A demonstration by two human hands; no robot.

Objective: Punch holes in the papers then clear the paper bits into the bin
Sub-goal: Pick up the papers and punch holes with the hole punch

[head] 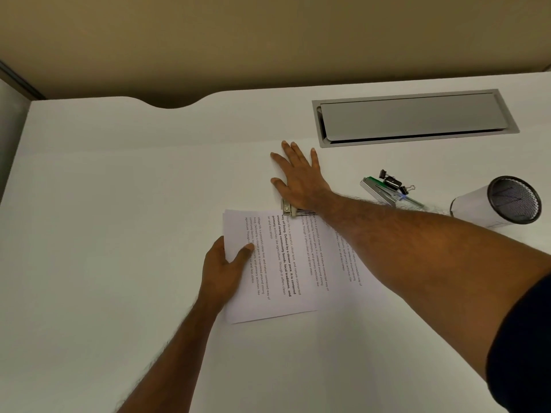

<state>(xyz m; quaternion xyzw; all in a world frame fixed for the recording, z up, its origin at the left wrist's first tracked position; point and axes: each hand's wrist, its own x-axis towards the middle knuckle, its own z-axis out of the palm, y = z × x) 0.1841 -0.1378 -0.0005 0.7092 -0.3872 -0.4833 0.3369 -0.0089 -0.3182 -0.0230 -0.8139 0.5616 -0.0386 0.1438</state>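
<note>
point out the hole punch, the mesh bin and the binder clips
hole punch (289, 209): head view, metal end showing beside the right hand's wrist
mesh bin (514, 199): head view, black mesh inside, bin lying on its side
binder clips (392, 182): head view, middle black clip

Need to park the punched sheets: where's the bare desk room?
Free: the desk left of the papers, and the strip beyond them toward the cable hatch. Crowded: right side, with stapler, binder clips and tipped mesh bin.
</note>
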